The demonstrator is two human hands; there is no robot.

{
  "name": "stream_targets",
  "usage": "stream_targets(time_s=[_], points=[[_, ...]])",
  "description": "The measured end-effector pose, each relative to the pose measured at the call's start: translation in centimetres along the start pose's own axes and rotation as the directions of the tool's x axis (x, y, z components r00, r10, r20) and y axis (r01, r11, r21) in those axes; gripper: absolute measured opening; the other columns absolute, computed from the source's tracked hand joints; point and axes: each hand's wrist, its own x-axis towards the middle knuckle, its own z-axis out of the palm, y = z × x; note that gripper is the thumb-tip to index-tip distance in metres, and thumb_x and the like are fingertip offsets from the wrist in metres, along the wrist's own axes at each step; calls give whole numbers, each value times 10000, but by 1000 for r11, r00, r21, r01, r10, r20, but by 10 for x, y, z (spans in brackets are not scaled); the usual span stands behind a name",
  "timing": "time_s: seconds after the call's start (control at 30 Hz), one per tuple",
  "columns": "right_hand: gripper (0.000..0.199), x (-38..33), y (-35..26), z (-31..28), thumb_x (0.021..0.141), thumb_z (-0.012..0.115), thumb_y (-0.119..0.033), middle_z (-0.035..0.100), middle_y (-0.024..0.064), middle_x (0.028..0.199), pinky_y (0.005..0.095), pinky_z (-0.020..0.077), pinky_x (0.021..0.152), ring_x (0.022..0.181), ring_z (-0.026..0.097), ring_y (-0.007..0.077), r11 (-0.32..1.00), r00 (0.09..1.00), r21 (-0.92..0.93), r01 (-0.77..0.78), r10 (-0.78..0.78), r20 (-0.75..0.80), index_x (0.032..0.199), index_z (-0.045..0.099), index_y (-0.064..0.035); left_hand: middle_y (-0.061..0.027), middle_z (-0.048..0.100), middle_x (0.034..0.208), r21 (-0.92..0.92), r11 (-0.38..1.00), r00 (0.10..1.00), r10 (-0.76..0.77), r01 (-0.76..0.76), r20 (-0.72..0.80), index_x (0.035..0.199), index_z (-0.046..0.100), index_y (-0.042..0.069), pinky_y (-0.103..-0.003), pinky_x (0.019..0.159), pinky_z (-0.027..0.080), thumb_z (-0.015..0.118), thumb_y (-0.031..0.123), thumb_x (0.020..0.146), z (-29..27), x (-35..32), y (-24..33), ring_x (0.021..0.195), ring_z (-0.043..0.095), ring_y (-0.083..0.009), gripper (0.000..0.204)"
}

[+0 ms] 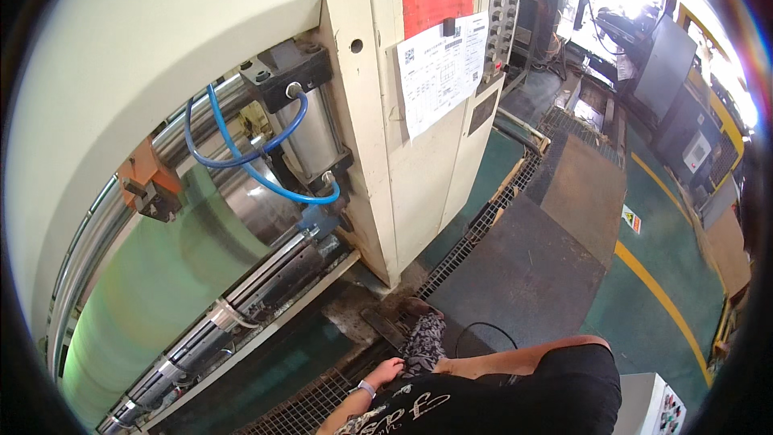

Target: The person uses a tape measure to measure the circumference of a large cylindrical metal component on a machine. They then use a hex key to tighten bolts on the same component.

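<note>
My left hand (386, 371), with a pale band at the wrist, is at the lower middle. Its fingers are curled in at the edge of a grey and black patterned sleeve cover (422, 346) and appear to pinch it. My bare right forearm (515, 358) comes across from the right and runs into this patterned cloth. Past the cloth's far end is a small, dark reddish-brown shape, perhaps my right hand; its fingers cannot be made out. A large machine roller (173, 266) with a green, blurred surface lies to the left of my hands.
Blue air hoses (274, 185) loop beside a metal cylinder (310, 137). A cream machine cabinet (427, 185) carries a paper sheet (443, 72). Dark floor plates (515, 274), grating (475, 234) and a thin black cable (487, 325) lie ahead. A control box (668, 411) stands at lower right.
</note>
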Motion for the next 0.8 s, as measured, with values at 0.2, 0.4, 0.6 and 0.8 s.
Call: stream_targets(time_s=[0.2, 0.4, 0.6, 0.8], points=[[202, -4, 93, 21, 830, 527, -142, 498, 152, 991, 328, 502, 665, 898, 561, 257, 425, 939, -838, -343, 121, -322, 870, 616, 35, -92, 629, 1012, 50, 996, 996, 70, -74, 63, 1146, 559, 13, -304, 834, 444, 518, 177, 849, -8, -7, 18, 930, 569, -176, 342], [160, 24, 23, 16, 738, 539, -126, 496, 95, 976, 280, 522, 565, 894, 534, 233, 270, 916, -875, -401, 129, -380, 743, 648, -9, -55, 640, 979, 6, 986, 971, 160, -164, 178, 1093, 581, 6, -296, 813, 449, 512, 64, 812, 5, -11, 29, 895, 563, -146, 295], [174, 22, 47, 13, 740, 529, -113, 478, 133, 1005, 321, 533, 576, 951, 549, 233, 425, 900, -812, -400, 14, -436, 743, 615, 38, -65, 611, 1044, -64, 990, 966, 137, -126, 218, 1105, 571, 11, -297, 862, 425, 517, 39, 803, 6, -14, 36, 973, 537, -155, 308], [188, 1, 4, 6, 712, 555, -128, 468, 162, 993, 330, 529, 576, 898, 545, 278, 424, 925, -832, -357, 37, -378, 700, 613, 51, -94, 566, 1087, -30, 875, 871, 483, -482, 85, 1027, 605, 22, -305, 908, 405, 507, -11, 730, 11, -2, 35, 1013, 533, -205, 315]])
